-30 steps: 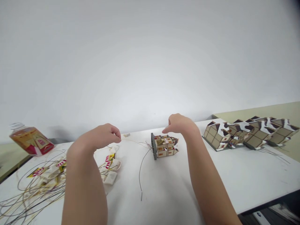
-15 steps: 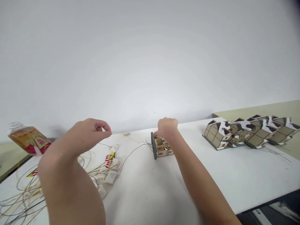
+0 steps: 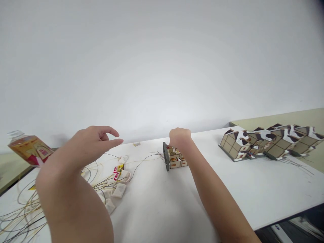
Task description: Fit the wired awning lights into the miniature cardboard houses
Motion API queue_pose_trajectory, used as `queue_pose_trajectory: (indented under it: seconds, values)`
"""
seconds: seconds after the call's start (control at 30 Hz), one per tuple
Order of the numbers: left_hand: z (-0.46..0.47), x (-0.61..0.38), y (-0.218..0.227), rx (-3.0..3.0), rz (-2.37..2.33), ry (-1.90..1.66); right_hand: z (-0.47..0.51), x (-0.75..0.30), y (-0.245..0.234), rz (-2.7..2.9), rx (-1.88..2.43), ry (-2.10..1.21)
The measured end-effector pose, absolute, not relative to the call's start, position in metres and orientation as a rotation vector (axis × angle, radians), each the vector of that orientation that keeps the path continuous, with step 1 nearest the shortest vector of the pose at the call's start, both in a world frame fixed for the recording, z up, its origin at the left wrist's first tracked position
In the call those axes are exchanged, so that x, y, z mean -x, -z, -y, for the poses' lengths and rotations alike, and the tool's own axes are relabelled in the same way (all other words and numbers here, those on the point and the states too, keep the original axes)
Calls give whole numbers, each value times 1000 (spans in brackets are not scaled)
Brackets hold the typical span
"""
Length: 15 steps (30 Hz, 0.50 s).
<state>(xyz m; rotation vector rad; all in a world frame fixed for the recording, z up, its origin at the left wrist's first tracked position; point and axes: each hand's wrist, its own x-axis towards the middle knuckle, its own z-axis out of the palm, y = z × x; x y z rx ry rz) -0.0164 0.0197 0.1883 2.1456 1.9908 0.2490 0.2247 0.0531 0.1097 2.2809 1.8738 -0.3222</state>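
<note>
In the head view, a small model house (image 3: 175, 162) lies on its side on the white table, its grey base upright and facing left. My right hand (image 3: 180, 137) is closed around the house's far side; its fingertips are hidden behind the hand. Thin wires (image 3: 159, 154) come out of the base, and one dark wire curves left over the table. My left hand (image 3: 101, 140) is raised above the left part of the table, thumb and forefinger apart, with nothing between them. Below it lie several white pouch-like packets (image 3: 118, 191) with wires.
At the right stands a row of several model houses (image 3: 235, 145) with snowy roofs, wires trailing from them. A bottle with an orange and red label (image 3: 30, 148) leans at the far left. Tangled wires (image 3: 27, 216) cover the near left. A small scrap (image 3: 137, 144) lies near the wall.
My left thumb and forefinger have parted from a pinch, letting go of a thin pale wire, which now lies lower on the table. My right hand stays on the house.
</note>
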Motion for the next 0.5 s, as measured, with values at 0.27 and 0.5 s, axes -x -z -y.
queue_pose_trajectory:
  seconds: [0.27, 0.5]
  values:
    - [-16, -3, -181, -2353, -1583, -106, -43, -228, -121, -1975, -2207, 385]
    - [-17, -12, -175, -2390, -1507, -51, -33, -251, -136, -2077, -2092, 646]
